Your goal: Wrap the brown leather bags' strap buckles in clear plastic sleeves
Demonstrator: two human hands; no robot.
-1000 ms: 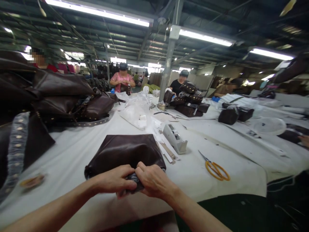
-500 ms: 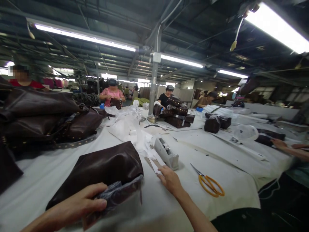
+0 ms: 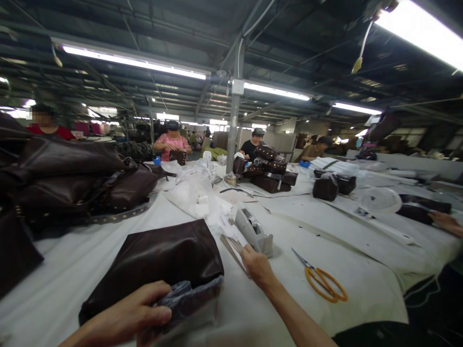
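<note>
A dark brown leather bag point(image 3: 170, 253) lies on its side in front of me. My left hand point(image 3: 144, 308) is closed at its near edge, thumb and fingers gripping a crumpled clear plastic wrap point(image 3: 191, 301) around a dark brown part. To the right, my right hand point(image 3: 257, 266) reaches over the table with fingers bent together at some narrow grey-brown card strips point(image 3: 232, 249). White paper slips point(image 3: 235, 232) lie just beyond them. A grey tape dispenser point(image 3: 254, 231) stands right behind the right hand. Scissors with orange handles point(image 3: 325, 285) lie open further right.
A pile of brown leather bags point(image 3: 72, 173) stands at the left. Further back are a metal post point(image 3: 234, 130), stacked small bags point(image 3: 271, 168) and a white fan point(image 3: 380, 200). A co-worker's hand point(image 3: 446, 222) touches a dark bag at the right. Other people work beyond the table.
The view has shifted slightly, so things sit further right and lower. The right hand's fingers have closed more at the card strips. The left hand keeps its grip on the plastic.
</note>
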